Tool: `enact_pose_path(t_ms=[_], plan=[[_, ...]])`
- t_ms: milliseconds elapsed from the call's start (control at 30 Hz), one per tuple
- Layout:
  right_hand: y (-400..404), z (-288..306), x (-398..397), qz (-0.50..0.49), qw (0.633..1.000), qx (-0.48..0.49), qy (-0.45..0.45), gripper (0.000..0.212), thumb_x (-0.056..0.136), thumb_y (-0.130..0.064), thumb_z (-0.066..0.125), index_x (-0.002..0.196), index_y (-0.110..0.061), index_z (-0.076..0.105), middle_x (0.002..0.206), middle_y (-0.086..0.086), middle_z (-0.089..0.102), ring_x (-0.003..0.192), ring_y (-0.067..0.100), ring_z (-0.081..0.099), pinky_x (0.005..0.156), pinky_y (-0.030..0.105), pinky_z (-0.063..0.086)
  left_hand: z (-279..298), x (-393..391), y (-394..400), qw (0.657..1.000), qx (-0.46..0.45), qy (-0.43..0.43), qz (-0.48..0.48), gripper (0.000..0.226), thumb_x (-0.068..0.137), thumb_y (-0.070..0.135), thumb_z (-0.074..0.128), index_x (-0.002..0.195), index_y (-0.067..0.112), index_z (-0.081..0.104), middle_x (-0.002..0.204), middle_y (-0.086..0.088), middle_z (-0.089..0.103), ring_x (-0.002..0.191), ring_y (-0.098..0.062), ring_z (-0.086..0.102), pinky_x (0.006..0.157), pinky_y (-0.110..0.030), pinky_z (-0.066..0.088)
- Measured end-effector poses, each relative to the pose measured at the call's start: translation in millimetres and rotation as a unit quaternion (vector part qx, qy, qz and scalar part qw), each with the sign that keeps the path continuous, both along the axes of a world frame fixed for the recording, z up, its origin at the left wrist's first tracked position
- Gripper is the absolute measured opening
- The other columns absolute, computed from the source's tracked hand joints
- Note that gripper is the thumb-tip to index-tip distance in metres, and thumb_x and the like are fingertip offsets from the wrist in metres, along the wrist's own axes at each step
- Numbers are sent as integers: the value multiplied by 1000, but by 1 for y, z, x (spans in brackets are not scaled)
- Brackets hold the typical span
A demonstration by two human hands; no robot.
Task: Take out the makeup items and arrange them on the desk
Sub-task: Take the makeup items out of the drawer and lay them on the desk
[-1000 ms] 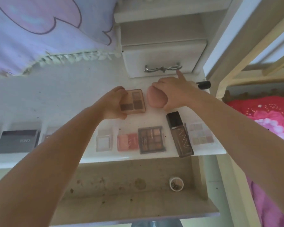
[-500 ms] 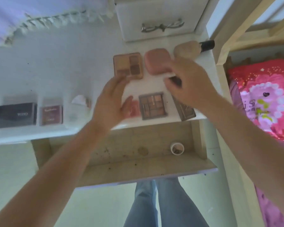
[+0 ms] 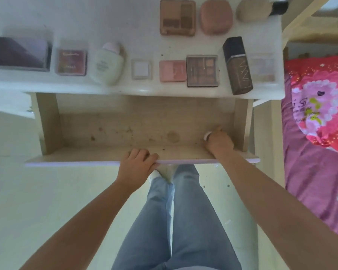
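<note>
we see our left hand (image 3: 138, 164) curled over the front edge of the open drawer (image 3: 47, 123), gripping it. our right hand (image 3: 219, 142) reaches inside the drawer, fingers closed around a small white jar (image 3: 207, 135). on the desk (image 3: 86, 20) lie eleven makeup items: eight along the near edge, among them a dark bottle (image 3: 237, 65), and three behind. a red pillow (image 3: 318, 102) lies to the right.
</note>
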State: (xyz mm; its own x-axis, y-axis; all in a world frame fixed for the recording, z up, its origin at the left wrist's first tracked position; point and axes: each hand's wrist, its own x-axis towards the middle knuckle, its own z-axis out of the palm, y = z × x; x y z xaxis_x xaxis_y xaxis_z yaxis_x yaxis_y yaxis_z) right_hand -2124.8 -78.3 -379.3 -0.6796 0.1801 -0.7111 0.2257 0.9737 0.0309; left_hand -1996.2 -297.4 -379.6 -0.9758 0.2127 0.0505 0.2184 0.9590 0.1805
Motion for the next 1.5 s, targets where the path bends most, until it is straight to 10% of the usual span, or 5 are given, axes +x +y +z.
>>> enact_pose_path(t_ms=[367, 600, 800, 1033, 1500], plan=[[-32, 29, 5, 92, 985, -124, 82, 59, 82, -24, 63, 132, -8, 35, 125, 20, 46, 109, 35, 51, 82, 31, 41, -5, -2, 0, 999, -11, 34, -10, 51, 98, 40, 22, 75, 25, 65, 63, 2, 62, 53, -18, 56, 50, -22, 42], [-80, 115, -8, 154, 867, -313, 355, 50, 70, -23, 64, 115, -2, 57, 105, 18, 60, 89, 18, 51, 72, 8, 29, 17, -15, -13, 999, 26, -19, 7, 47, 85, 45, 31, 84, 19, 71, 76, -1, 67, 67, -20, 64, 55, -27, 51], [-129, 139, -91, 202, 886, -252, 333, 53, 82, -20, 61, 132, -9, 47, 124, 18, 51, 117, 31, 45, 95, 30, 33, 65, -98, -51, 988, 52, 133, 63, 32, 81, 28, 42, 107, 11, 48, 98, -19, 66, 87, -35, 65, 67, -36, 55], [-162, 126, -130, 155, 891, -309, 294, 17, 75, -10, 59, 62, -22, 62, 68, 1, 60, 72, 18, 54, 58, 21, 31, 91, -168, -72, 978, -13, 177, 105, 40, 73, 24, 38, 93, 4, 66, 87, -13, 68, 74, -30, 66, 55, -26, 51], [-151, 97, -131, 181, 857, -291, 384, 31, 77, -10, 68, 108, -5, 65, 111, 20, 55, 103, 32, 51, 84, 22, 31, 92, -197, -80, 979, -26, 48, 196, 51, 46, 18, 88, 91, 8, 68, 89, -24, 64, 71, -40, 62, 58, -37, 54]])
